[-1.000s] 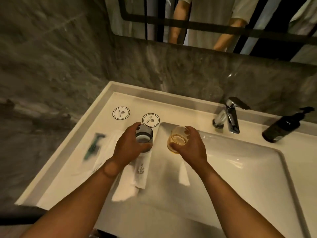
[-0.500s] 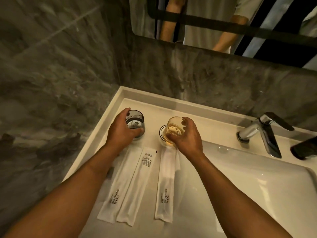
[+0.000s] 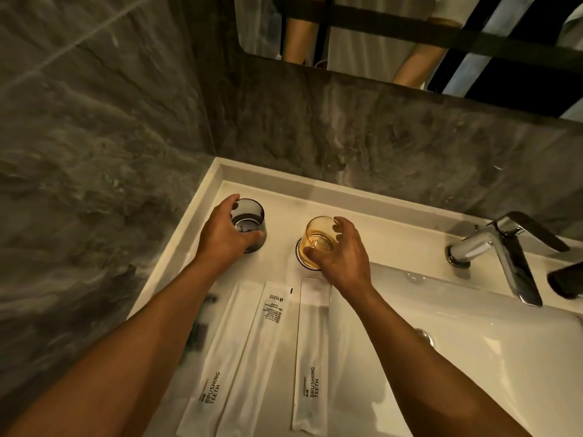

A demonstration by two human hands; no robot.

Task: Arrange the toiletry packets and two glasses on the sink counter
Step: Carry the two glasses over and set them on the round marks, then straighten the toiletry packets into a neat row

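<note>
My left hand (image 3: 224, 238) grips a grey smoked glass (image 3: 249, 220) standing upright at the back left of the white sink counter (image 3: 277, 197). My right hand (image 3: 342, 257) holds an amber glass (image 3: 317, 239) that sits on a round black-rimmed coaster (image 3: 301, 260), slightly off its centre. The coaster under the grey glass is mostly hidden. In front of the glasses lie three long white toiletry packets side by side: a "BRUSHING TEETH" packet (image 3: 220, 367), a packet with small print (image 3: 262, 351) overlapping it, and another "BRUSHING TEETH" packet (image 3: 310, 367) to the right.
A chrome faucet (image 3: 501, 253) stands at the back right above the basin (image 3: 473, 357). A dark bottle (image 3: 564, 280) pokes in at the right edge. Grey marble walls close the left and back sides. A dark item (image 3: 198, 329) lies partly under my left forearm.
Both hands have carried the glasses from over the basin's left edge to the back left of the counter and set them down on the coasters. The view has shifted left.
</note>
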